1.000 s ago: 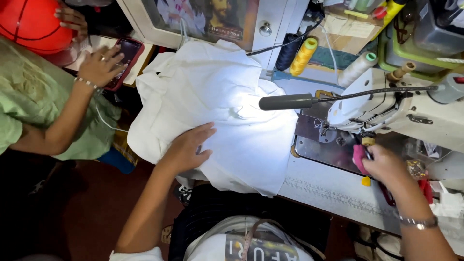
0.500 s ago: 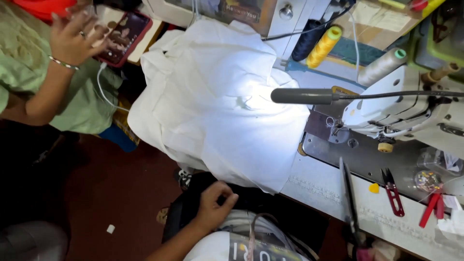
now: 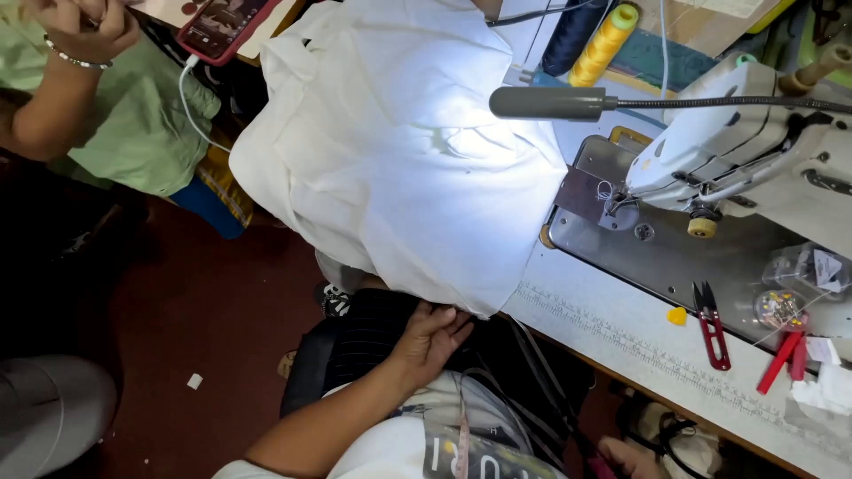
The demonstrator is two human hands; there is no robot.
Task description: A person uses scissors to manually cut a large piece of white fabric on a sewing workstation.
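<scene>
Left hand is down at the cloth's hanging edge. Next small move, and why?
Probably pinch the lower edge of the white cloth and lift it onto the table: the left hand lies open just under that edge, and the cloth droops off the table.

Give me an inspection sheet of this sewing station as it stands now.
Surface: sewing table, pale, ruler strip along its front edge.
Job's things: white fabric draped over the table's left end, lit by the gooseneck lamp; sewing machine on the right.
Clutter: red thread snips, yellow thread cone, plastic bag.
Hands: left hand at the fabric's lower edge, open; right hand not in view.
Cables: white phone cable.
Surroundings: another person's hand, phone, red-brown floor.
</scene>
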